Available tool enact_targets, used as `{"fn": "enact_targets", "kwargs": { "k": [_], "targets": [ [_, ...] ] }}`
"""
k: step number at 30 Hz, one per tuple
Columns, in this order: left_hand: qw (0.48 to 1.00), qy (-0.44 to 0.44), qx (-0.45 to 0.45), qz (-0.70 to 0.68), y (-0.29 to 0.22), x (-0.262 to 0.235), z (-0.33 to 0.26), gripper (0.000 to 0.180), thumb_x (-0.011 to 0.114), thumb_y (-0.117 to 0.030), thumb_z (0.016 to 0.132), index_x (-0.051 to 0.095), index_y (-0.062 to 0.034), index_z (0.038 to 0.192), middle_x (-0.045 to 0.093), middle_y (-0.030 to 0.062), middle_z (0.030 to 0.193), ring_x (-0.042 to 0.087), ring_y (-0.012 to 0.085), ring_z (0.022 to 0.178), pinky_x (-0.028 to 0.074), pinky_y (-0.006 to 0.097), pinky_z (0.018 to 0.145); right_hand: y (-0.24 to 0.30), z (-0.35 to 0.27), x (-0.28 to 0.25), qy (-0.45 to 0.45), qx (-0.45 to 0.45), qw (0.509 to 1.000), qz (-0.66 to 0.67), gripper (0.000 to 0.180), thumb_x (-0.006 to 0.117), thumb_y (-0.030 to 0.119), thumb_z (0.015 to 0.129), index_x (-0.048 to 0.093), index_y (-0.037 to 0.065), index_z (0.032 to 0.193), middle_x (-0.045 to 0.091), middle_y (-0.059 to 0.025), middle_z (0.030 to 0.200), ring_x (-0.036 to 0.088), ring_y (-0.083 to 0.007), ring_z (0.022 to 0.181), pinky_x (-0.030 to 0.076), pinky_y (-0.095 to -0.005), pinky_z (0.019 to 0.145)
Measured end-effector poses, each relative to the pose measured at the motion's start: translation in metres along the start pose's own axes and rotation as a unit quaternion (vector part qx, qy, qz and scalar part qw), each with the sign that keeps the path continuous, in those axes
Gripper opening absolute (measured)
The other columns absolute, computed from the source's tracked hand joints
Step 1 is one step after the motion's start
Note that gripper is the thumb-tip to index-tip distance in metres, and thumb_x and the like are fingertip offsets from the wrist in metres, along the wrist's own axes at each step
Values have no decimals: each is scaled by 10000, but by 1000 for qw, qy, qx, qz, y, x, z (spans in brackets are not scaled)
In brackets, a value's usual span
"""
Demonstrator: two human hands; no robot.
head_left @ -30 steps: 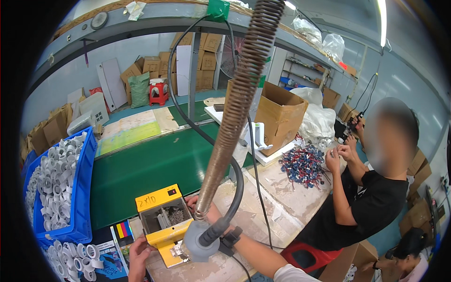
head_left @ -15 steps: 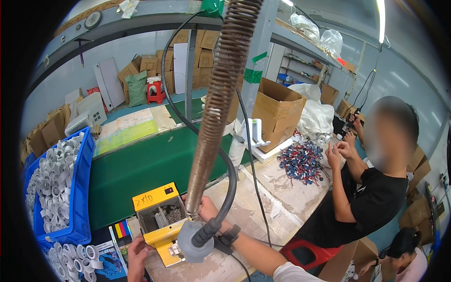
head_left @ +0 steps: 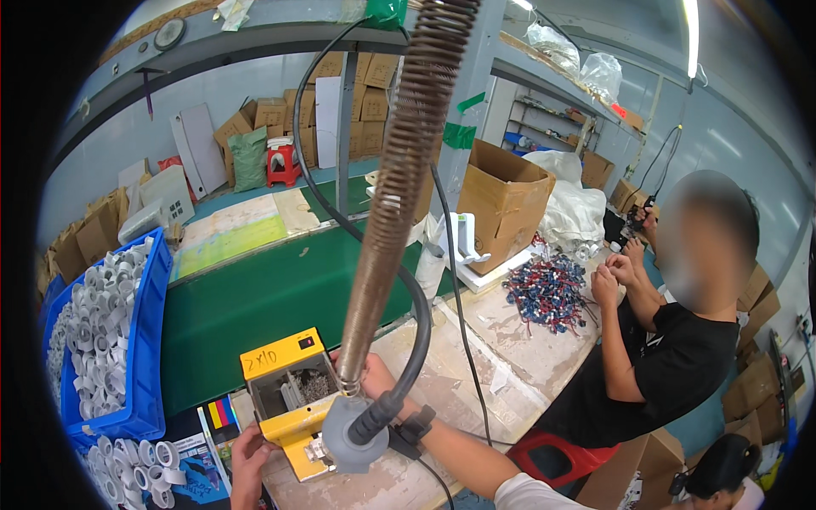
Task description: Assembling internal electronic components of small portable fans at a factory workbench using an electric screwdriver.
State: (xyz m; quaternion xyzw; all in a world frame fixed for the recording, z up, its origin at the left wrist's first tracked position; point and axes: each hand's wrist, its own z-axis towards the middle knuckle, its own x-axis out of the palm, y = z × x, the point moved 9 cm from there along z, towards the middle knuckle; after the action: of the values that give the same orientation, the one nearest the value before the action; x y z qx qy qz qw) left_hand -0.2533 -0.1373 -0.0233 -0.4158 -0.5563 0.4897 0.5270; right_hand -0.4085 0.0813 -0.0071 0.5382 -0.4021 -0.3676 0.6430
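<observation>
Left hand (head_left: 247, 459) part curled at the near left side of one yellow box (head_left: 296, 423), fingertips at its edge; firmness of any grip unclear. Right hand (head_left: 376, 376) across on the other side, half hidden behind one rusty spring (head_left: 395, 195) and one grey cap (head_left: 344, 435); spread of fingers and any hold unreadable. Yellow box on the worktop (head_left: 433, 374), between both hands, long axis running away from the body, leaning slightly left; switch end far, metal-fitted end pointing back toward the body. Inside, small metal bits (head_left: 314, 385), too many to count. Left of the left hand, one blue crate (head_left: 149, 340) of countless white rings (head_left: 102, 331), more loose rings (head_left: 136, 472) nearer. Beyond and right of the right hand, one cardboard box (head_left: 497, 212), one pile of wired parts (head_left: 548, 293), one seated co-worker (head_left: 671, 365).
</observation>
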Motion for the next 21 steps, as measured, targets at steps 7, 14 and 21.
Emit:
{"fn": "enact_targets", "kwargs": {
  "k": [7, 14, 21],
  "targets": [
    [1000, 0, 15, -22, 1, -3, 0, 369, 615, -115, 766, 542, 31, 1097, 557, 108, 1181, 567, 221, 1040, 479, 351, 821, 6, -2, 3, 1, -25, 999, -23, 108, 487, -21, 841, 586, 10, 872, 618, -64, 1103, 568, -136, 956, 469, -267, 801],
    [1000, 0, 14, -15, -4, 0, 0, 368, 620, -125, 766, 549, 33, 1090, 564, 104, 1163, 574, 219, 1020, 484, 353, 812, 10, -2, 2, 6, -41, 999, -24, 113, 485, -28, 839, 586, 9, 873, 619, -65, 1103, 571, -137, 951, 470, -264, 800],
    [1000, 6, 18, -20, 0, -2, 1, 357, 607, -107, 770, 542, 35, 1091, 571, 111, 1148, 574, 225, 1020, 482, 361, 821, 2, 0, 2, 8, -8, 1000, -8, 112, 491, -33, 838, 592, 4, 870, 624, -65, 1091, 576, -132, 937, 471, -261, 795]
  ]
}}
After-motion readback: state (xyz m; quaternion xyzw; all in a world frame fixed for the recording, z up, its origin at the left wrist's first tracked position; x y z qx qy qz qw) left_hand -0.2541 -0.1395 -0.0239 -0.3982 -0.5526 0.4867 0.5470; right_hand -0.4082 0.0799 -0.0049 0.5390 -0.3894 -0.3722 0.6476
